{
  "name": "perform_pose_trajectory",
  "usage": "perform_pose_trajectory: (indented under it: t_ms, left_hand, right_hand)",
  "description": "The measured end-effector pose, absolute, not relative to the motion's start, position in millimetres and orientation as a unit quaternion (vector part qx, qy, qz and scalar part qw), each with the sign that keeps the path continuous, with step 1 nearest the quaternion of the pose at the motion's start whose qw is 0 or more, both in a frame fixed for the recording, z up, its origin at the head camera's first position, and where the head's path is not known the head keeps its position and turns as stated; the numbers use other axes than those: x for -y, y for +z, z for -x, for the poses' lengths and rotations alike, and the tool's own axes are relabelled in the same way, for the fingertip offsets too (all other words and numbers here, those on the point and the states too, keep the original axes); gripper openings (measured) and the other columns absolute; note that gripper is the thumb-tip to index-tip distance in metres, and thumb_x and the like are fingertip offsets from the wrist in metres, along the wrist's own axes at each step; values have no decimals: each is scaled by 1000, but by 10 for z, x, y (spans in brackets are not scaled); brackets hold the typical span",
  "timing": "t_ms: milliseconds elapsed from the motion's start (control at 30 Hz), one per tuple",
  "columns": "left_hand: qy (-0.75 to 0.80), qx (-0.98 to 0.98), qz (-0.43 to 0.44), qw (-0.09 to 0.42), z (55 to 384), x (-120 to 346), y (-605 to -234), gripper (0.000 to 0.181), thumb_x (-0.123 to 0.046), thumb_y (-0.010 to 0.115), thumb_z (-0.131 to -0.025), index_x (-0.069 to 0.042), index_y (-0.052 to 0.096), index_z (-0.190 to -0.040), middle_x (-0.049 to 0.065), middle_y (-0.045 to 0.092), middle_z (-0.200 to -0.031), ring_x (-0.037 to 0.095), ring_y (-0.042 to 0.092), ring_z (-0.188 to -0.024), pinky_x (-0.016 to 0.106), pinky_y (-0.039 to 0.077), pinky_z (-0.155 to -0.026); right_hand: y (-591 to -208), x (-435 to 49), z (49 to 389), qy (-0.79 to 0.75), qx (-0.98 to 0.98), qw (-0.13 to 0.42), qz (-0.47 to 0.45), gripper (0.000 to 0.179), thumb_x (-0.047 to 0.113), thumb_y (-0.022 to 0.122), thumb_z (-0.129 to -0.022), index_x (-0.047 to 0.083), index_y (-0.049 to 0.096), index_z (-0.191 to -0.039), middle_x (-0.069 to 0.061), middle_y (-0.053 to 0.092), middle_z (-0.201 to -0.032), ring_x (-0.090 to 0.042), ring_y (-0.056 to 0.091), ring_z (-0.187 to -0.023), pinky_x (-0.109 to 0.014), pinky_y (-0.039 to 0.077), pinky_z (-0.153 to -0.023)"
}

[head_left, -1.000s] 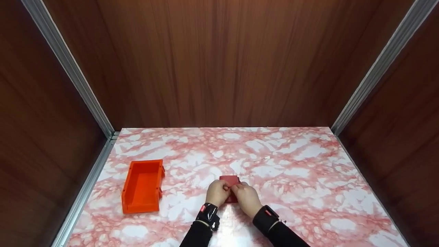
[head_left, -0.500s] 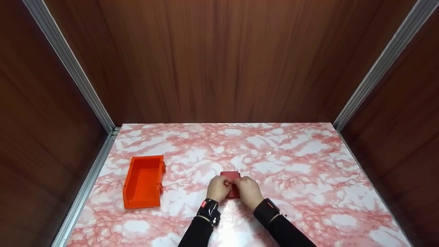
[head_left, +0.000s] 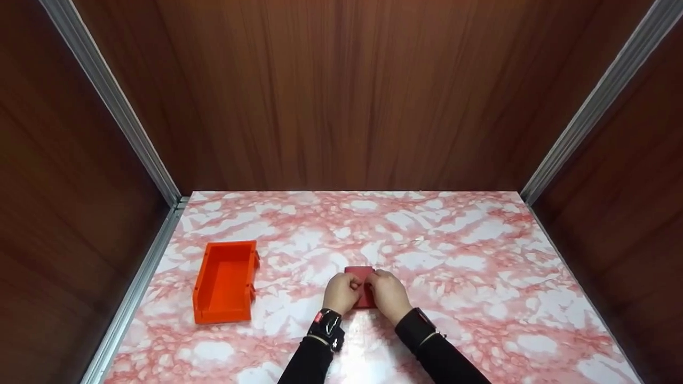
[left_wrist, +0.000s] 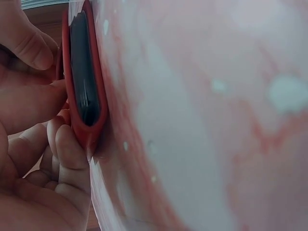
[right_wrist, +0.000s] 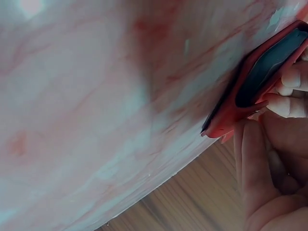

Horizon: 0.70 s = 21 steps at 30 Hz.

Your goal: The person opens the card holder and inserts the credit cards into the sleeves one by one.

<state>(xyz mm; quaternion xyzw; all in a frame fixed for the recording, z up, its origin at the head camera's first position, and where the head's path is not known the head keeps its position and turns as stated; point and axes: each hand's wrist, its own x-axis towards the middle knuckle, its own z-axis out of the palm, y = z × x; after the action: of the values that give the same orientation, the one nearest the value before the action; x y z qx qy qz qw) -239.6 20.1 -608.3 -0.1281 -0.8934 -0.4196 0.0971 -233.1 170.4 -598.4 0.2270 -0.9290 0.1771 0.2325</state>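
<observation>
A small red wallet [head_left: 358,272] lies on the marbled tabletop in front of the person, between both hands. Its dark inner layer [left_wrist: 85,72] shows inside a rounded red fold at the near end. The left hand [head_left: 340,293] grips the wallet's left side, with bent fingers at the edge and the thumb over the top. On the opposite side, the right hand [head_left: 390,293] pinches the right edge, its thumb and fingertips close to the left thumb. A thin red flap lifts slightly beside the fingers in the right wrist view. The hands hide much of the wallet's middle.
An orange open-fronted bin [head_left: 226,282] stands to the left on the pink and white tabletop [head_left: 453,298]. Brown wood-grain panels [head_left: 341,96] rise at the back and both sides, with metal rails [head_left: 112,101] at the corners.
The right hand's fingertips have drawn slightly right, away from the left thumb, uncovering more of the wallet's middle. The whole head view has shifted a little. The bin stays in place.
</observation>
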Motion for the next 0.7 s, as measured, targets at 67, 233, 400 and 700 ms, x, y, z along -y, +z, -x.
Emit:
perform_pose_trajectory:
  t_ms: [67,233,400,700]
  left_hand:
    - [-418,895,127,92,2397,-208,-6072,15,-1,80,-71,-4,71,-82,2,63,-73,18,58,-72,33,49,-72]
    - [-412,897,126,98,2387,-206,-6052,14,0,79,-70,-4,70,-80,3,61,-72,18,57,-72,34,48,-71]
    - [-413,898,110,101,2372,-195,-6041,14,2,78,-71,-5,71,-80,1,60,-75,15,57,-72,32,49,-71]
    - [-406,894,96,164,2343,-127,-5983,10,1,76,-76,-6,71,-80,0,60,-77,16,59,-73,30,50,-70]
  right_hand:
    - [-5971,-1705,2337,174,931,232,-223,12,-5,72,-78,4,65,-76,-8,57,-73,-28,61,-69,-40,52,-61]
    - [-5945,-1715,2350,175,933,225,-218,12,-6,74,-77,5,67,-78,-7,59,-75,-27,61,-70,-39,52,-62]
    - [-5915,-1745,2347,186,936,216,-206,11,-2,77,-78,6,70,-80,-6,60,-76,-26,62,-72,-39,53,-65]
    - [-5840,-1859,2327,219,933,232,-168,12,-5,73,-78,7,69,-80,-4,61,-77,-26,63,-73,-39,52,-66]
